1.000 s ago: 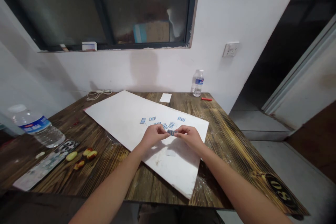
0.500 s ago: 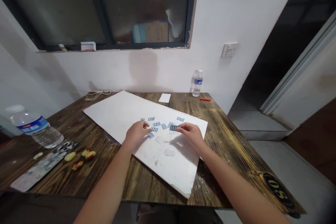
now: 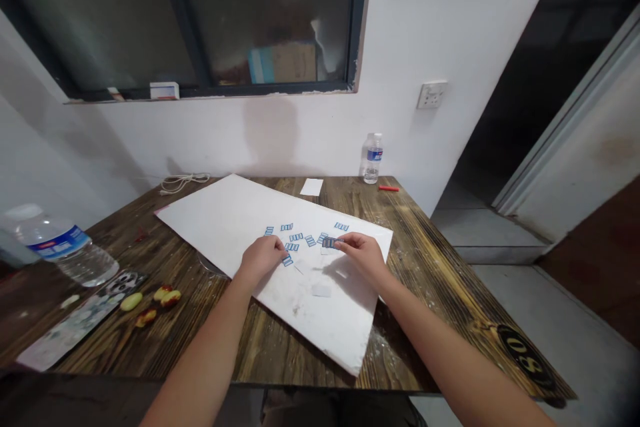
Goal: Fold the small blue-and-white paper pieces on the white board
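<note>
Hands part: right keeps the striped piece, left goes to the scattered ones

A second ago both hands met over one small striped piece [image 3: 329, 242] above the white board [image 3: 210, 220]. Now they are apart. The right hand [image 3: 364, 253] alone has the piece, pinched between thumb and fingers at its near right end, so the stripes show. It sits over the right part of the board, overlapping another blue-edged piece in view; whether the two touch cannot be told.

The left hand [image 3: 263, 259] has moved off to the left. Half a second ago its thumb and fingertips stood apart; now they have drawn together at the upper end of a blue-striped piece [image 3: 287, 261]. Whether they grip it or only touch it is hidden by the fingers.

The change divides the work: the right hand holds its piece without help, leaving the left free among the loose ones. More striped pieces [image 3: 296, 237] lie spread between and beyond the hands, apparently where they were. A small white slip [image 3: 321, 291] lies nearer the person, on the same board, which rests askew on the wooden desk [image 3: 425, 333].
</note>
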Available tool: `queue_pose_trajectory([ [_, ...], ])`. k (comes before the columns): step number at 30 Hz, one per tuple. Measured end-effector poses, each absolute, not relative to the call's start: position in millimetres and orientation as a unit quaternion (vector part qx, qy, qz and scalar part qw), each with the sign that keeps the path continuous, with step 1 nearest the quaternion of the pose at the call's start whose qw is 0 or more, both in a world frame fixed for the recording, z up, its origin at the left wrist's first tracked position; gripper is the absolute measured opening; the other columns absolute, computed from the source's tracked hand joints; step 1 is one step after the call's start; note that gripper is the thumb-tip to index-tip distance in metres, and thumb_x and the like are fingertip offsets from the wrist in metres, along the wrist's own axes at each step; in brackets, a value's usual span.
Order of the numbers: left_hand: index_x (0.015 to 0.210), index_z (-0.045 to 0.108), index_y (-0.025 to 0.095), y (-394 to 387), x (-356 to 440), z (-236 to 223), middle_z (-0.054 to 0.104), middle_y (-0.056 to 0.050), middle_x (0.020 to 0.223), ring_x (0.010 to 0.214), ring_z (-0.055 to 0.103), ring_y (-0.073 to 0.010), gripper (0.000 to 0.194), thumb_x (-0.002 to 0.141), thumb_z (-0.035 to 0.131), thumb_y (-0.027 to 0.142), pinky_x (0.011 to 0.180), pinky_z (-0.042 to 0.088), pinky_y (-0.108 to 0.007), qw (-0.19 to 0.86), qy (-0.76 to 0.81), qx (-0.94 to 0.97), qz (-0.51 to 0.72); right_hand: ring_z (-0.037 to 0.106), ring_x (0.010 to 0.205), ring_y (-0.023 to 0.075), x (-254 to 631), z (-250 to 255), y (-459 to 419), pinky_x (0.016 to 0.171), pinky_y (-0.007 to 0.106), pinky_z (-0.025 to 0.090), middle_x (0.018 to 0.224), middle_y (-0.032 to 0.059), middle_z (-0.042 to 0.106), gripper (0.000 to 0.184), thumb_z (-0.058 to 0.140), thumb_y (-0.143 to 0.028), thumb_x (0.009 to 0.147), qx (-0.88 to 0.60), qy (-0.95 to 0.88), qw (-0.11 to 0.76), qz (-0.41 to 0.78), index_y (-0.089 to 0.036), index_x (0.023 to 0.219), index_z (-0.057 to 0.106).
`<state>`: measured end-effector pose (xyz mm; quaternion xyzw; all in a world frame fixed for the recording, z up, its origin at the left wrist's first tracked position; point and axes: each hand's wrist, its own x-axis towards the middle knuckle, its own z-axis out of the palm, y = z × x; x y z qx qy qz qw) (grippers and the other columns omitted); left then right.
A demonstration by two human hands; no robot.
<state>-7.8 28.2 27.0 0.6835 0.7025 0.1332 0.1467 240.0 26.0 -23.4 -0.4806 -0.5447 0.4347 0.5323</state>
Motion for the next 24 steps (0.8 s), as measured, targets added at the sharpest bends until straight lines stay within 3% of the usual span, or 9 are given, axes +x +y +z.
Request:
queue_pose_trajectory([
  [8,0.074,0.059,0.018,35.4,4.4,21.5,0.062,-0.001,0.072,0.065,0.054,-0.0145,0.019,0.075,0.063,0.037,0.059,0.039,-0.025,0.316,0.537,0.702,0.346,0.057,0.062,0.0166,238.1,-25.1,28.2,0.058,0.028,0.040,0.066,0.0021,0.067,0.033,0.078,-0.047,0.059,-0.460,-0.533,0.549,0.450,-0.018,0.071,0.069],
  [13,0.077,0.058,0.018,27.7,24.8,11.5,0.059,0.001,0.071,0.062,0.052,-0.0118,0.021,0.077,0.064,0.038,0.059,0.041,-0.023,0.385,0.443,0.726,0.359,0.058,0.063,0.0164,234.5,-23.1,24.9,0.061,0.028,0.041,0.067,0.0026,0.068,0.030,0.079,-0.044,0.059,-0.435,-0.519,0.554,0.484,-0.018,0.071,0.069],
  [24,0.077,0.059,0.018,19.1,37.3,3.6,0.058,0.002,0.068,0.061,0.052,-0.0118,0.021,0.079,0.063,0.038,0.057,0.039,-0.023,0.314,0.461,0.718,0.416,0.057,0.064,0.0159,231.4,-20.1,20.6,0.064,0.029,0.042,0.068,0.0025,0.069,0.028,0.081,-0.038,0.055,-0.426,-0.518,0.532,0.517,-0.017,0.071,0.072],
])
